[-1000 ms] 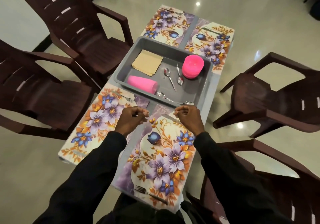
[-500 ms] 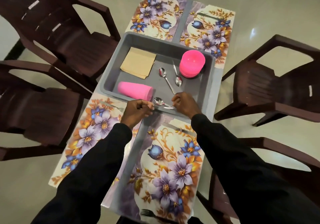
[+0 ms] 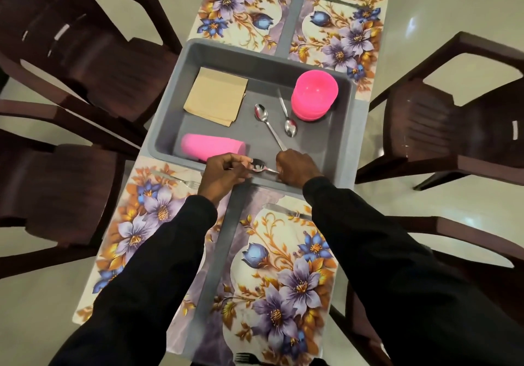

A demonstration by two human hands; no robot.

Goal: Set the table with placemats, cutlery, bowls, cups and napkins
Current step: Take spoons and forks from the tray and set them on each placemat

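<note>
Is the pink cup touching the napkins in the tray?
Apart. The head view shows a strip of bare grey tray floor between the pink cup, lying on its side, and the nearest corner of the napkins.

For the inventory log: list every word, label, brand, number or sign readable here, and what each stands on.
None can be read. The placemats bear only a flower print; the tray, pink cup, pink bowls, napkins and spoons show no lettering, label or number.
</note>
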